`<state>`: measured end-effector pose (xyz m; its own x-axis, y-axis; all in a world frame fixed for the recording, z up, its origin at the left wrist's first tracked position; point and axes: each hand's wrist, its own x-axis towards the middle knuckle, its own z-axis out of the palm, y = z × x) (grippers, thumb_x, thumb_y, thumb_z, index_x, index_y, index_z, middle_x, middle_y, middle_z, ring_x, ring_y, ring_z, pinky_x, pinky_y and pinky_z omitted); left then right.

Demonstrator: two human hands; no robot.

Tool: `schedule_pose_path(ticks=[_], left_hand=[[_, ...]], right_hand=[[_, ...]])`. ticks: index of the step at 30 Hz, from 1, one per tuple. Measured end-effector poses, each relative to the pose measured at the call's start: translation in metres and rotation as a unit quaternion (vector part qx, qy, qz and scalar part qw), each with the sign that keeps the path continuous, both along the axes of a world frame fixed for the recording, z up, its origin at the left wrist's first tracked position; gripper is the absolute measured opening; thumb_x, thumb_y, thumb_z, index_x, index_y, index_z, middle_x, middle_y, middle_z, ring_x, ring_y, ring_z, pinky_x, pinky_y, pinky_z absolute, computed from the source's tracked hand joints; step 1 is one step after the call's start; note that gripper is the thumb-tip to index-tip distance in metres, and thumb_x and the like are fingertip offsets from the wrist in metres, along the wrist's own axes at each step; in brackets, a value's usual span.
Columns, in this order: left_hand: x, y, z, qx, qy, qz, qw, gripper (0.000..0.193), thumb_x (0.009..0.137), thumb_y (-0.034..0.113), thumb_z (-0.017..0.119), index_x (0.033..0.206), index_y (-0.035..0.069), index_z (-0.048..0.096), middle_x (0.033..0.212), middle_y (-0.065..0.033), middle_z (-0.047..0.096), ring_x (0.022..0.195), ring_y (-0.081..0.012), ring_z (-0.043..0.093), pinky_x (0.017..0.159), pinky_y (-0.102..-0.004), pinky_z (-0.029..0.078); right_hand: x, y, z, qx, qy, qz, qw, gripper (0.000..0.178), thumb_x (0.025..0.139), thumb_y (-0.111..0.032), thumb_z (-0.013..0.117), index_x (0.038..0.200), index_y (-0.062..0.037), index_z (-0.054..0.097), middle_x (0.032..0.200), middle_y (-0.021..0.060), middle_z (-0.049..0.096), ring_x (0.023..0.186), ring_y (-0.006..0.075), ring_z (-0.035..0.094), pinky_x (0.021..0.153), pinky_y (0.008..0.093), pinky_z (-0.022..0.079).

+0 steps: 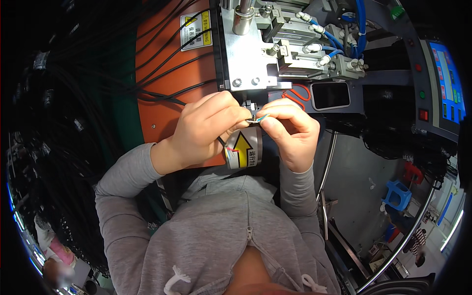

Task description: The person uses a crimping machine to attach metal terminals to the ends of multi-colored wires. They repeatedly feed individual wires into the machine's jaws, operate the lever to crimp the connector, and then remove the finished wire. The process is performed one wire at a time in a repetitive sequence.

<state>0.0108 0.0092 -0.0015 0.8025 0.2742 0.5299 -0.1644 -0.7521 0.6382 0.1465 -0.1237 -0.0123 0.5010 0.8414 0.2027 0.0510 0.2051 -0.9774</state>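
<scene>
My left hand (204, 128) is closed on a black cable (221, 141), which shows below its fingers with a few thin coloured strands, one of them red. Between the fingertips of both hands run thin wires (263, 118), white and blue-green. The thumb and forefinger of my right hand (294, 130) pinch these wires close to the left fingertips. Just beyond the fingertips is a small metal fixture (250, 105) at the machine's front. The fingers partly hide the wire ends.
The machine's metal plate (246, 64) and pneumatic cylinders (300, 46) stand right ahead. An orange surface (162, 120) with black cables lies left. Red-handled scissors or pliers (300, 93) and a phone (330, 95) lie right. A lit screen (445, 81) stands far right; a blue stool (398, 195) is on the floor.
</scene>
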Motion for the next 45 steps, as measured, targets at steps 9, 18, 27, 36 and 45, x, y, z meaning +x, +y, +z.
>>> schedule_pose_path(ticks=[9, 18, 27, 36, 45], left_hand=[[-0.003, -0.009, -0.005, 0.172, 0.073, 0.066, 0.980, 0.025, 0.073, 0.008, 0.069, 0.098, 0.003, 0.067, 0.071, -0.0049, 0.053, 0.059, -0.0167, 0.053, 0.047, -0.0271, 0.042], [-0.003, -0.011, -0.014, 0.254, 0.094, 0.052, 0.961, 0.035, 0.070, 0.012, 0.064, 0.103, 0.005, 0.068, 0.072, 0.0014, 0.052, 0.059, -0.0108, 0.049, 0.045, -0.0228, 0.039], [-0.003, -0.016, -0.013, 0.252, 0.132, 0.058, 0.957, 0.029, 0.071, 0.010, 0.064, 0.099, 0.004, 0.068, 0.072, 0.0009, 0.050, 0.060, -0.0107, 0.049, 0.045, -0.0231, 0.040], [0.003, -0.014, -0.012, 0.275, 0.145, 0.071, 0.948, 0.028, 0.074, 0.010, 0.064, 0.101, 0.008, 0.068, 0.075, 0.0001, 0.052, 0.060, -0.0108, 0.052, 0.047, -0.0236, 0.042], [-0.005, -0.015, -0.009, 0.269, 0.177, 0.090, 0.942, 0.027, 0.077, 0.010, 0.063, 0.103, 0.012, 0.068, 0.082, -0.0002, 0.055, 0.061, -0.0103, 0.057, 0.050, -0.0240, 0.043]], right_hand=[[-0.007, 0.001, -0.010, -0.060, -0.369, -0.169, 0.912, 0.010, 0.072, -0.001, 0.073, 0.077, -0.0021, 0.065, 0.075, 0.0091, 0.063, 0.068, 0.0236, 0.058, 0.063, 0.0324, 0.046], [-0.003, 0.007, -0.026, -0.109, -0.303, -0.126, 0.938, 0.005, 0.075, 0.001, 0.066, 0.078, -0.0021, 0.063, 0.073, 0.0090, 0.061, 0.068, 0.0260, 0.056, 0.063, 0.0344, 0.045], [-0.004, 0.009, -0.033, -0.107, -0.312, -0.120, 0.936, 0.006, 0.075, 0.001, 0.064, 0.075, -0.0018, 0.059, 0.071, 0.0083, 0.057, 0.066, 0.0256, 0.052, 0.062, 0.0350, 0.042], [-0.001, 0.008, -0.058, -0.131, 0.049, -0.073, 0.987, 0.003, 0.081, 0.000, 0.059, 0.079, 0.0005, 0.057, 0.071, 0.0018, 0.056, 0.064, 0.0070, 0.050, 0.057, 0.0230, 0.040], [0.010, 0.009, -0.050, -0.032, -0.286, -0.118, 0.951, 0.012, 0.075, -0.001, 0.069, 0.085, 0.0013, 0.063, 0.082, 0.0078, 0.064, 0.073, 0.0171, 0.060, 0.065, 0.0282, 0.047]])
